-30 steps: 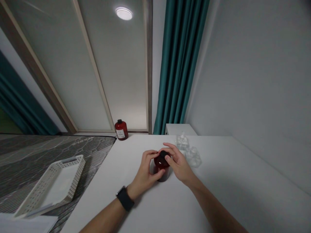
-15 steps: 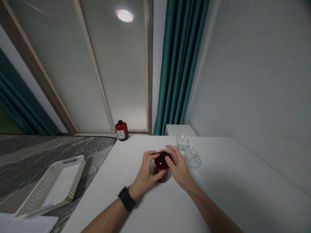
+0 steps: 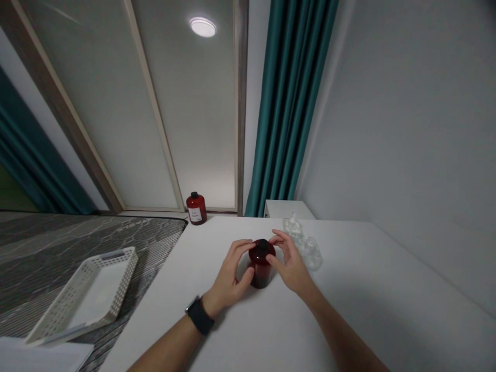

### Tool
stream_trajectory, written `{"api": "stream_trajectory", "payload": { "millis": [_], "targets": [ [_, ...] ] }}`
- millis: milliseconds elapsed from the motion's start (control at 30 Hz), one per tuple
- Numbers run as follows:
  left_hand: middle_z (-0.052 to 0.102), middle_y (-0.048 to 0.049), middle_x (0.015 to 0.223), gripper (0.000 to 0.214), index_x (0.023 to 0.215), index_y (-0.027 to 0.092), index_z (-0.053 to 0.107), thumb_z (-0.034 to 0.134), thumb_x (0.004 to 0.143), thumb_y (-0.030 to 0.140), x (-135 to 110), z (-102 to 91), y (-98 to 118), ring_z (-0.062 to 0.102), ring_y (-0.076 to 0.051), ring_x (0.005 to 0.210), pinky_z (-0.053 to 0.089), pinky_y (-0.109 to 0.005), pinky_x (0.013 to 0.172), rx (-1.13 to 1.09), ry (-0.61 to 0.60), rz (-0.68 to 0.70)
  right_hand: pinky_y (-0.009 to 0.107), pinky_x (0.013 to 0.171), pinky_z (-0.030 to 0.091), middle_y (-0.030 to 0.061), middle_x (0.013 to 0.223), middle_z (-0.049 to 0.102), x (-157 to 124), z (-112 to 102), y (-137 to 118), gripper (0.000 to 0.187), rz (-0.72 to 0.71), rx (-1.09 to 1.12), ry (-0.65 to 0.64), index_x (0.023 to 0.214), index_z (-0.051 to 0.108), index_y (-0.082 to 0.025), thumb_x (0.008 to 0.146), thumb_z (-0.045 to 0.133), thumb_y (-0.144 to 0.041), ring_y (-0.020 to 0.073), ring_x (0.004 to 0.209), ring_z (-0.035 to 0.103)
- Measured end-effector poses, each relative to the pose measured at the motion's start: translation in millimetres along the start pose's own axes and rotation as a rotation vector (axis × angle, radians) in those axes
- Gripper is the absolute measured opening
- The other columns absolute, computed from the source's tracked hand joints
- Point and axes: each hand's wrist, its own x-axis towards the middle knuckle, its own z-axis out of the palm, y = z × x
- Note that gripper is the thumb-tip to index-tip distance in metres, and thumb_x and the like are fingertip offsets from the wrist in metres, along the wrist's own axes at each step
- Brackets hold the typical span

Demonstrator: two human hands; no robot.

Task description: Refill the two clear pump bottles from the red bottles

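Observation:
A dark red bottle [image 3: 262, 271] with a black cap [image 3: 263, 245] stands upright on the white table in front of me. My left hand [image 3: 232, 274] curves around its left side, fingertips at the shoulder and thumb against the lower body. On the other side my right hand [image 3: 290, 262] has its fingers apart; its thumb tip is close to the bottle's right edge, and I cannot tell if it touches. The cap is uncovered by either hand. Just behind the right hand are clear, glass-like items [image 3: 310, 253], partly hidden by it.
A second red bottle [image 3: 196, 208] with a white label stands at the table's far left corner. Left of the white table [image 3: 163, 310], a white perforated basket [image 3: 83, 294] and white papers [image 3: 42, 356] lie on a grey patterned surface. A white cabinet [image 3: 289, 208] stands beyond the far edge.
My right hand has come off the bottle's cap and opened out to the right. The left hand's grip has loosened, and more of the bottle shows. The view has shifted slightly.

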Motion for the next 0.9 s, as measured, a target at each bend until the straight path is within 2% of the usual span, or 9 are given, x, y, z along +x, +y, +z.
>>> {"api": "stream_trajectory", "payload": {
  "millis": [100, 200, 367, 433, 533, 633, 800, 900],
  "targets": [
    [0.049, -0.0137, 0.137, 0.038, 0.136, 0.025, 0.048, 0.044, 0.101, 0.036, 0, -1.0, -5, 0.047, -0.03, 0.13, 0.039, -0.051, 0.11, 0.024, 0.006, -0.012, 0.047, 0.111, 0.039, 0.0065, 0.118, 0.064, 3, -2, 5, 0.05, 0.037, 0.1, -0.042, 0.136, 0.044, -0.029, 0.09, 0.062, -0.026, 0.0225, 0.117, 0.06],
    [0.046, -0.0142, 0.146, 0.044, 0.142, 0.025, 0.043, 0.042, 0.102, 0.041, 1, -3.0, -10, 0.043, -0.03, 0.136, 0.035, -0.052, 0.114, 0.026, -0.007, -0.023, 0.046, 0.108, 0.042, 0.0078, 0.125, 0.061, 4, -1, 8, 0.04, 0.046, 0.064, -0.029, 0.13, 0.051, -0.029, 0.092, 0.06, -0.027, 0.0229, 0.119, 0.058],
    [0.042, -0.0133, 0.152, 0.051, 0.147, 0.026, 0.039, 0.037, 0.102, 0.05, 1, -5.1, -18, 0.038, -0.031, 0.141, 0.029, -0.053, 0.118, -0.001, -0.058, -0.019, 0.042, 0.096, 0.05, 0.0048, 0.104, 0.055, 0, 6, 4, 0.031, -0.03, -0.12, 0.088, 0.124, 0.058, -0.028, 0.093, 0.055, -0.024, 0.0209, 0.099, 0.058],
    [0.043, -0.0132, 0.152, 0.051, 0.147, 0.026, 0.038, 0.037, 0.102, 0.05, 1, -5.3, -20, 0.039, -0.031, 0.141, 0.029, -0.053, 0.118, -0.012, -0.056, -0.019, 0.043, 0.098, 0.049, 0.0047, 0.103, 0.055, -2, 7, 1, 0.033, -0.063, -0.156, 0.074, 0.126, 0.056, -0.028, 0.092, 0.055, -0.023, 0.0215, 0.1, 0.058],
    [0.046, -0.014, 0.148, 0.048, 0.144, 0.025, 0.042, 0.038, 0.102, 0.049, 1, -6.1, -19, 0.042, -0.031, 0.138, 0.032, -0.053, 0.116, -0.026, -0.03, -0.027, 0.045, 0.102, 0.046, 0.0074, 0.116, 0.056, -5, 9, -4, 0.045, -0.086, -0.191, 0.046, 0.131, 0.051, -0.026, 0.088, 0.063, -0.024, 0.0241, 0.11, 0.057],
    [0.05, -0.0149, 0.141, 0.043, 0.136, 0.023, 0.048, 0.04, 0.102, 0.049, 2, -7.4, -16, 0.047, -0.031, 0.133, 0.037, -0.052, 0.112, -0.033, 0.019, -0.021, 0.047, 0.106, 0.044, 0.0097, 0.127, 0.056, -7, 12, -6, 0.055, -0.051, -0.208, 0.027, 0.134, 0.048, -0.025, 0.083, 0.068, -0.025, 0.0268, 0.119, 0.055],
    [0.055, -0.0128, 0.127, 0.037, 0.125, 0.023, 0.053, 0.04, 0.102, 0.048, 3, -8.2, -13, 0.052, -0.029, 0.121, 0.041, -0.049, 0.104, -0.03, 0.077, 0.001, 0.052, 0.113, 0.038, 0.0105, 0.134, 0.057, -6, 10, -3, 0.06, 0.024, -0.218, -0.024, 0.139, 0.044, -0.026, 0.084, 0.068, -0.026, 0.0281, 0.127, 0.052],
    [0.056, -0.0123, 0.124, 0.037, 0.125, 0.022, 0.053, 0.042, 0.101, 0.048, 2, -8.0, -14, 0.053, -0.028, 0.118, 0.042, -0.047, 0.101, -0.049, 0.112, -0.007, 0.05, 0.109, 0.043, 0.01, 0.134, 0.055, -3, 4, 3, 0.056, -0.008, -0.201, -0.017, 0.139, 0.045, -0.028, 0.087, 0.066, -0.026, 0.0268, 0.127, 0.052]
  ]
}}
